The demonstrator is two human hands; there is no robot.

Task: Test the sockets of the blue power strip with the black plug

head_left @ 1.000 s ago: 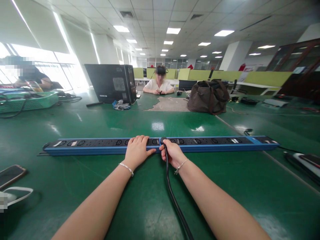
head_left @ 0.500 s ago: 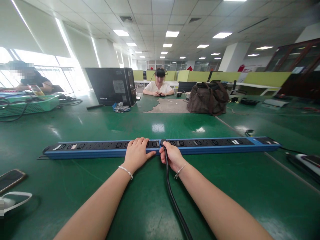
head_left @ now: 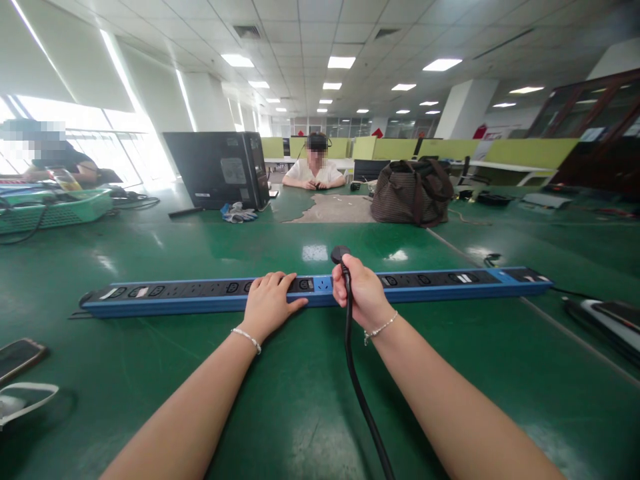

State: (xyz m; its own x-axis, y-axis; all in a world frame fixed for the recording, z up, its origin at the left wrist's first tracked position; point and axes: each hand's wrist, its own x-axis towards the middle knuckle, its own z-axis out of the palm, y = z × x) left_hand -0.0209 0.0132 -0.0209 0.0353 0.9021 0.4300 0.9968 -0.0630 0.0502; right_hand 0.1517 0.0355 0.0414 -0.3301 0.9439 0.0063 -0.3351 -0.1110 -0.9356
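A long blue power strip [head_left: 190, 309] with black sockets lies across the green table. My left hand [head_left: 270, 298] rests over its middle, fingers spread on the top and thumb along the near edge. Just right of that hand, a blue section with a socket [head_left: 323, 285] is uncovered. My right hand [head_left: 363, 290] grips a black plug [head_left: 341, 253] above the strip, apart from the socket. From the plug a thick black cable [head_left: 357, 383] runs down toward the bottom edge of the view.
A black computer case [head_left: 215, 170], gloves [head_left: 239, 213] and a brown bag [head_left: 410, 193] stand at the back. One person [head_left: 314, 170] sits opposite, another at far left behind a green basket [head_left: 75, 212]. Phones lie at left [head_left: 21, 359] and right.
My right hand has lifted the black plug off the strip's middle socket and moved up and right. My left hand stays on the strip. The view has shifted slightly.
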